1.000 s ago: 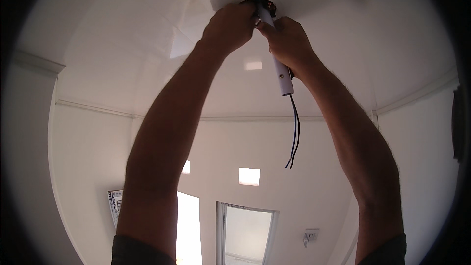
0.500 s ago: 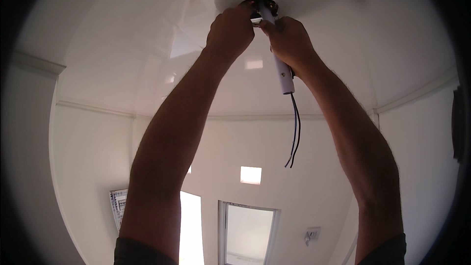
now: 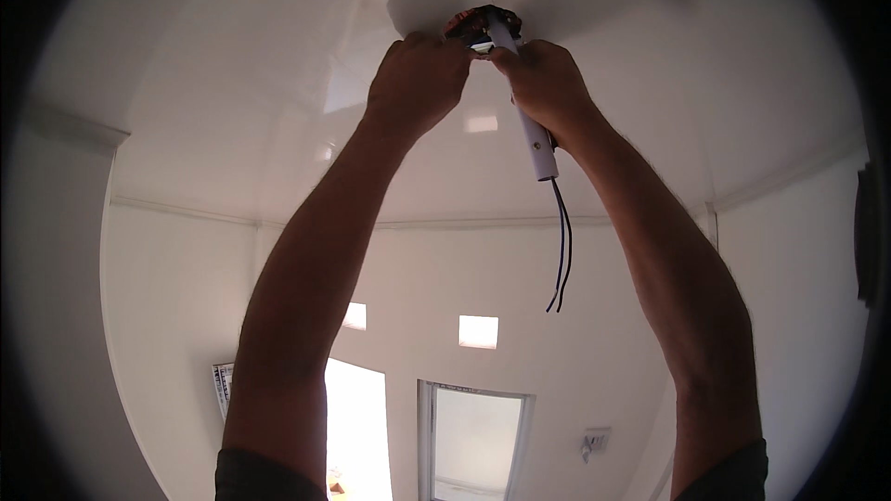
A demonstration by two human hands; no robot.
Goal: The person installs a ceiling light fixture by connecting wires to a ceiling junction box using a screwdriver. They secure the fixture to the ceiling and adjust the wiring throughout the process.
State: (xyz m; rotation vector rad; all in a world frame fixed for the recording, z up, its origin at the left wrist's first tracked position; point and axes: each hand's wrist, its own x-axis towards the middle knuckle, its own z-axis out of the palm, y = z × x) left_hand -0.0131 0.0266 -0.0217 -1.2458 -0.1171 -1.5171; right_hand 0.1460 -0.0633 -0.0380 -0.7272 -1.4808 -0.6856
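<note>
"Looking past the white tube (image 3: 541, 160), what is around it?"

"A shiny white ceiling (image 3: 659, 83). On the wall (image 3: 418, 278) are a door-like frame (image 3: 426, 441), a bright gap (image 3: 360, 427), a small bright square (image 3: 478, 331) and a little box (image 3: 599, 439). The left arm (image 3: 297, 315) hides part of a sheet (image 3: 221, 385), and the right hand (image 3: 549, 83) blocks the tube's middle."

"Which way does the tube point?"

"It is long and straight, up by the ceiling. Its top touches or overlaps a dark, messy patch (image 3: 466, 24); I can't tell which. Its low end slants down and a bit right. Two thin wires (image 3: 569, 250) hang out."

"Are the hands holding on?"

"The right hand is wrapped around the tube. The left hand (image 3: 418, 83) is at the patch's edge, but its fingertips are hidden, so I can't tell its grip."
</note>
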